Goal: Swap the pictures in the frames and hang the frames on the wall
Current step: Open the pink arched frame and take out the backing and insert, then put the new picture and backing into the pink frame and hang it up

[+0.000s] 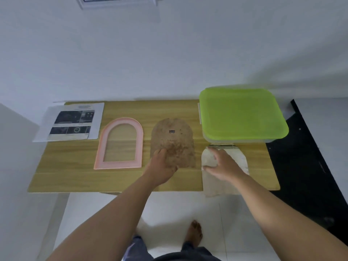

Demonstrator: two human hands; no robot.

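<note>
- The brown backing board (172, 143) lay flat on the table (75, 166), hanger side up, likely so a picture could go beneath it.
- The left hand (162, 166) pinched its near left corner, thumb on top, a narrow grip holding the board.
- The pink arched frame (120, 146) lay empty just left, apart from both hands.
- The right hand (222, 164) rested spread on a pale arched sheet (222, 183), possibly the picture; blur hid any hold.
- A green-lidded box (243, 114) stood behind.
</note>
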